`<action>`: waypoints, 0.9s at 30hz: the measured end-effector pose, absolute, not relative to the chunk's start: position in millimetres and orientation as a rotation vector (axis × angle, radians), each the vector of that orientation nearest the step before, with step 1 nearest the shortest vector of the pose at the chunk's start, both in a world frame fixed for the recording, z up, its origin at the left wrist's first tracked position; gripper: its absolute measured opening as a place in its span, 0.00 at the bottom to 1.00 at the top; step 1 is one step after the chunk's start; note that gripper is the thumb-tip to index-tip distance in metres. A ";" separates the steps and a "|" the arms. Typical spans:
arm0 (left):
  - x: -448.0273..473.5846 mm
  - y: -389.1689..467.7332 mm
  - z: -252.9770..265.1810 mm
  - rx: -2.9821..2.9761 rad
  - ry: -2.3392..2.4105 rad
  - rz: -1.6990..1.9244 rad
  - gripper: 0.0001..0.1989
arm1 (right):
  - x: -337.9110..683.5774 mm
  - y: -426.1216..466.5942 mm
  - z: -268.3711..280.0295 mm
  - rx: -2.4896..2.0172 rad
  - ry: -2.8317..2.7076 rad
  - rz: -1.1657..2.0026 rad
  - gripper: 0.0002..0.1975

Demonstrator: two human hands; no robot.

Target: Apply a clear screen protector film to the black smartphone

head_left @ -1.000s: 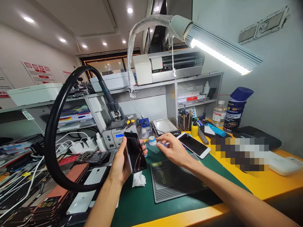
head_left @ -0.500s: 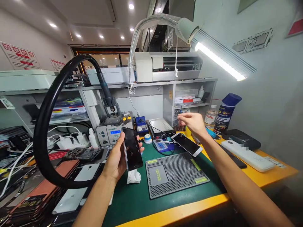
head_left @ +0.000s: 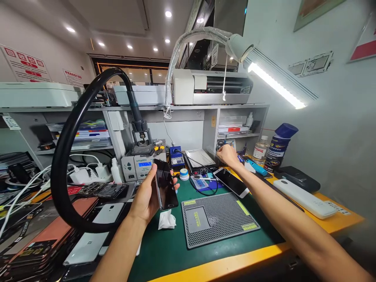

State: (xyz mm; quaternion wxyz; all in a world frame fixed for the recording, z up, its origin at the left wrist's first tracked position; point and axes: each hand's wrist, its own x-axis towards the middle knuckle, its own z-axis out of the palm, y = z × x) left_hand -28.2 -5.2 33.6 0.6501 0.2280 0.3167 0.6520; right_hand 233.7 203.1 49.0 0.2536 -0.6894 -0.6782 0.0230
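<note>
My left hand (head_left: 146, 197) is wrapped round a black smartphone (head_left: 166, 184), thumb along its left edge and fingertips showing at the right. The phone is tilted up with its dark screen towards me. Stretched out to the back right, my right hand (head_left: 229, 155) has its fingers closed by the tools at the shelf's foot; whatever they hold is hidden. Below that hand lies a white-framed phone (head_left: 232, 181) with a black screen. A grey perforated mat (head_left: 220, 219) and a crumpled white tissue (head_left: 167, 220) rest on the green work mat (head_left: 164, 254).
A thick black hose (head_left: 57, 168) loops up at the left, beside stacked phone parts (head_left: 38, 250). A soldering station (head_left: 138, 166) stands behind. Overhead hangs a lit lamp (head_left: 276, 84). At the right are a spray can (head_left: 276, 152), a clear bottle (head_left: 260, 149) and a long white device (head_left: 304, 197).
My right hand has moved lower and a little left, in among the tools at the back. The left hand keeps its hold on the black smartphone. The camera view has shifted slightly.
</note>
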 end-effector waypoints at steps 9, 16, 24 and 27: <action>-28.0 -4.1 30.9 0.520 0.750 1.502 0.21 | 228.2 216.8 36.2 -2.026 -1.964 -0.069 0.16; -28.1 -6.1 32.0 0.573 0.761 1.434 0.25 | 223.2 219.7 33.2 -2.053 -2.015 -0.161 0.16; -27.1 -8.5 35.8 0.562 0.766 1.432 0.25 | 216.7 213.5 31.1 -2.084 -2.046 -0.236 0.18; -26.3 -8.8 36.0 0.575 0.761 1.434 0.25 | 215.0 210.2 30.9 -2.077 -2.063 -0.262 0.18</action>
